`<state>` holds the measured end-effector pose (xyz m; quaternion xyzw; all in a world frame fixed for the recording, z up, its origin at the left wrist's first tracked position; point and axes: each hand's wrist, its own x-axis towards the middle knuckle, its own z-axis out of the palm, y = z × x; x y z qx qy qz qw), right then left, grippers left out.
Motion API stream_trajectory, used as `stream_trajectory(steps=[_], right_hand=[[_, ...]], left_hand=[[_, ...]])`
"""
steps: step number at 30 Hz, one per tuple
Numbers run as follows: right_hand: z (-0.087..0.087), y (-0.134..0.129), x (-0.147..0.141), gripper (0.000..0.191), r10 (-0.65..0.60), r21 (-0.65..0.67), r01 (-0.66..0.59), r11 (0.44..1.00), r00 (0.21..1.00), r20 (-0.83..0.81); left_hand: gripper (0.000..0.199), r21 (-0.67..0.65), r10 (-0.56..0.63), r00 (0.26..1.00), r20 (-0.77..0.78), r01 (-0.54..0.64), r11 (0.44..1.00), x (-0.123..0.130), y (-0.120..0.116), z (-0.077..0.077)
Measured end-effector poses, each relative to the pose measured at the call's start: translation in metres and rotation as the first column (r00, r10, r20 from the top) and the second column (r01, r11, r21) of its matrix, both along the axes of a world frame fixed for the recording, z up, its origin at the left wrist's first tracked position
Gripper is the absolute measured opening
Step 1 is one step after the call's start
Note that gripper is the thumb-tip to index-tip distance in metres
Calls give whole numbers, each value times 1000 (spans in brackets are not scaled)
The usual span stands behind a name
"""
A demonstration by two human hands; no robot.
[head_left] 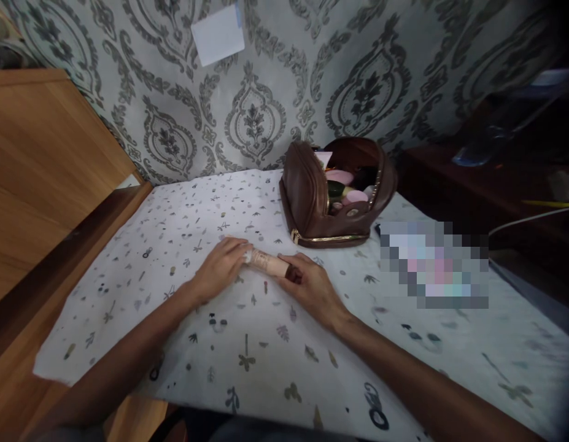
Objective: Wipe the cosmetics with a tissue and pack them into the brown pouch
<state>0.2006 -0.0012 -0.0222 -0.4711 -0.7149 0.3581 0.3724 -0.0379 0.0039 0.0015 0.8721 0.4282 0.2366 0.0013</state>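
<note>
A beige cosmetic tube point(267, 263) with a dark brown cap lies sideways between my hands, just above or on the patterned white cloth. My left hand point(223, 264) grips its left end, fingers wrapped over the top. Around the capped right end, the thumb and fingers of my right hand point(312, 287) are closed, partly hiding the cap. Small printing shows on the tube but is too blurred to read. Behind my hands stands a brown cosmetic bag point(307, 195), unzipped, with pink, green and white items inside.
The white cloth point(210, 215) covers the table up to the patterned wall. A wooden panel point(54, 159) borders the left side. To the right lies a blurred-out flat object point(434, 264), near a white cable point(528, 216). A clear plastic object point(472, 147) stands on a dark surface.
</note>
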Motion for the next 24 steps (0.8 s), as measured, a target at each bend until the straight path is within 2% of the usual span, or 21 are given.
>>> stream_trajectory(steps=[4,6,9,13,16,21,24], right_hand=[[3,-1,0,27,-11,-14,11,1000,1000,22],[4,-2,-1,33,-27,-4,27,1000,1000,2],[5,-4,-1,44,-36,-7,36,999,998,-54],[6,-6,-2,32,-36,-41,33,999,997,-71],[7,-6,-3,26,-33,-43,30,999,996,-87],[9,-5,-4,28,-29,-115,7,993,982,-189],[10,-4,-3,33,-8,-195,-42,980,968,-252]], left_hand=[[32,-117,190,979,74,-180,977,-37,15,-6],[32,-144,222,970,97,-207,968,-46,15,-10],[33,-102,244,964,102,-234,967,-45,9,-16],[35,42,216,975,61,-218,975,-28,-4,-19],[36,145,115,993,22,-117,982,-2,-16,-15],[37,242,-68,991,-111,94,966,46,-34,-6],[39,279,-73,983,-170,119,953,50,-36,-3]])
